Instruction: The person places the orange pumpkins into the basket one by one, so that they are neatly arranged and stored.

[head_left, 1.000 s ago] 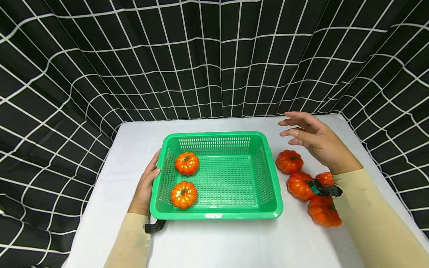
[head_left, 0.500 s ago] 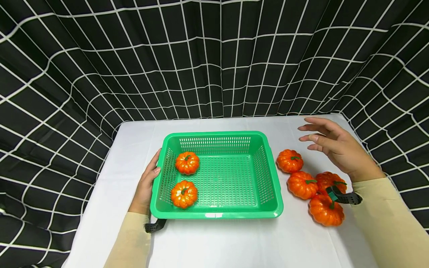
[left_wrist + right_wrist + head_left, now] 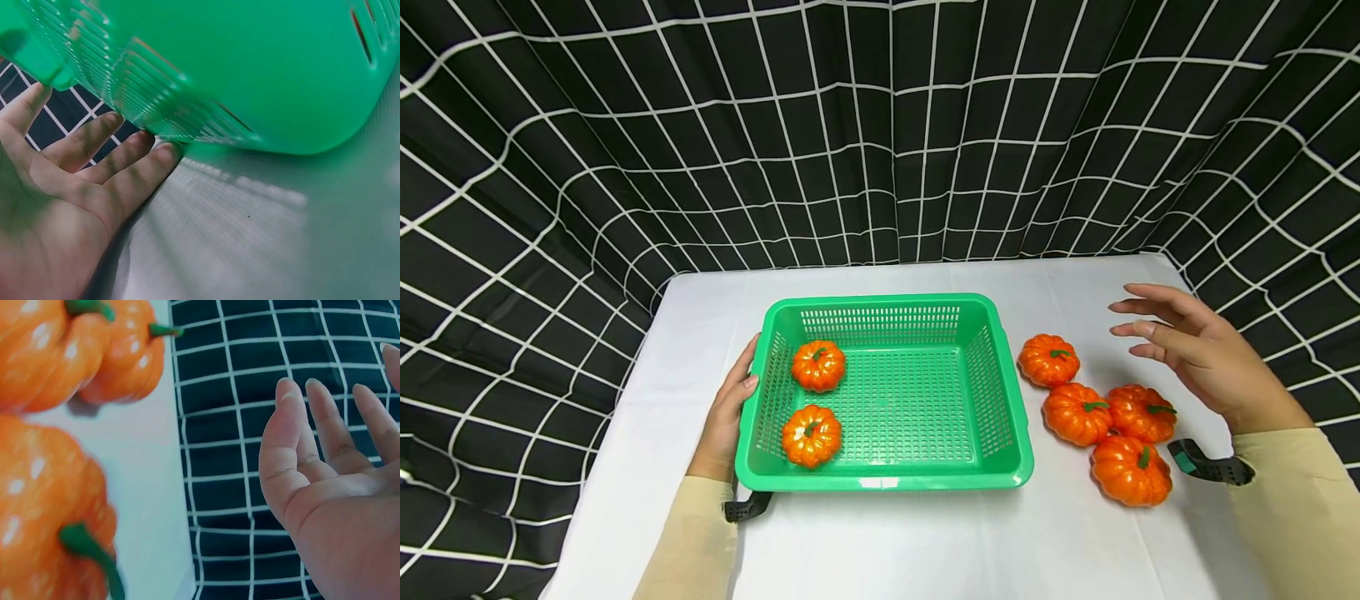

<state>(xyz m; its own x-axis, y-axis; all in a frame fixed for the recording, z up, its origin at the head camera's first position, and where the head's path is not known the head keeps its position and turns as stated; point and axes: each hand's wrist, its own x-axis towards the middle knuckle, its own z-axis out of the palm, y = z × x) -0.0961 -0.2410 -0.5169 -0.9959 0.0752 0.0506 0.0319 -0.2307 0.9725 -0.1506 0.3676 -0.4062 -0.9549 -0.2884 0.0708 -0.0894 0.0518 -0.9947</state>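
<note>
A green plastic basket (image 3: 880, 482) with slotted walls stands on the white table. Inside it, along the left side, lie two small orange pumpkins: a rear pumpkin (image 3: 818, 367) and a front pumpkin (image 3: 811, 437). My left hand (image 3: 727, 415) rests against the basket's left wall; in the left wrist view the extended fingers (image 3: 134, 178) touch the slotted side. To the right of several loose pumpkins (image 3: 1077, 415), my right hand (image 3: 1206, 350) is raised over the table with loosely bent fingers and holds nothing. The right wrist view shows its palm (image 3: 350, 519) apart from the pumpkins.
The loose pumpkins sit close together just right of the basket, with one pumpkin (image 3: 1048, 361) near its right wall. Black curtain (image 3: 895, 167) with a white grid surrounds the back and sides of the white-covered table (image 3: 910, 542).
My right hand has moved rightward and a little toward me, away from the basket, uncovering the right-hand pumpkins. The left hand, the basket and the pumpkins have stayed in place.
</note>
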